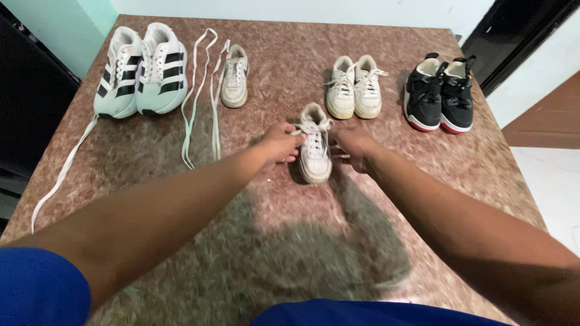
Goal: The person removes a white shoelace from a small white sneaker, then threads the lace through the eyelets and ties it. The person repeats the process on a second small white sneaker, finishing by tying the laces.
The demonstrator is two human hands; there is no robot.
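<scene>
Head view, looking down on a mottled reddish-brown stone surface [362, 199]. No packages, labels or signs are showing; only footwear and laces are lying on it.

A small white child's sneaker [315, 158] is sitting near the middle of the surface, toe pointing toward the near edge, heel toward the far edge. Both arms are reaching out to it. The left hand [279, 145] is lying against the shoe's left side, its fingers [294, 147] curling in and pinching the white lace at the tongue. The right hand [354, 148] is pressing in from the shoe's right side, its fingers [338, 158] touching the lace area; whether they are pinching lace or only resting on it cannot be told.

Along the far edge: a pair of larger white sneakers with black stripes [142, 72] is standing at the far left corner. A loose white lace [63, 172] is trailing from it toward the left edge. Two more loose laces [199, 96] are lying just beside a single small white sneaker [234, 77]. A pair of small white sneakers [353, 89] is standing just beyond the hands. A pair of small black sneakers with red soles [440, 93] is standing toward the far right corner.
</scene>
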